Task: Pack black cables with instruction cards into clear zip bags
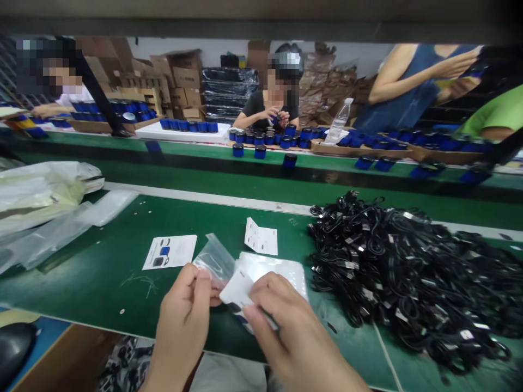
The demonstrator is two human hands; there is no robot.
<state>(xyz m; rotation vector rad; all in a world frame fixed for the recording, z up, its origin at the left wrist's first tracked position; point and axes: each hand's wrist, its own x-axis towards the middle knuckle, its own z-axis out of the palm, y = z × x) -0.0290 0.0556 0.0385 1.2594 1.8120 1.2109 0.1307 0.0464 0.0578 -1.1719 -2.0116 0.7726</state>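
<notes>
The right hand [280, 316] reached up from the lower right, fingers curled, pinching a folded printed leaflet [237, 291] between thumb and fingertips. The left hand [191, 294], nearly closed, gripped a clear plastic bag [216, 258] just left of the leaflet. Beyond both hands, a smaller folded leaflet [261, 238] lay on the green bench [110, 261].

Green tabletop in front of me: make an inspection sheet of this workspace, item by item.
Surface: green tabletop, scuffed, with small pale specks
Job's things: clear bag, printed sheet, printed leaflets lying beyond
Clutter: crumpled plastic, left
Hands: left hand grips the clear bag; right hand holds the printed sheet
Cables: black cables, tangled heap, right
Surroundings: people, blue containers, cardboard boxes opposite
</notes>
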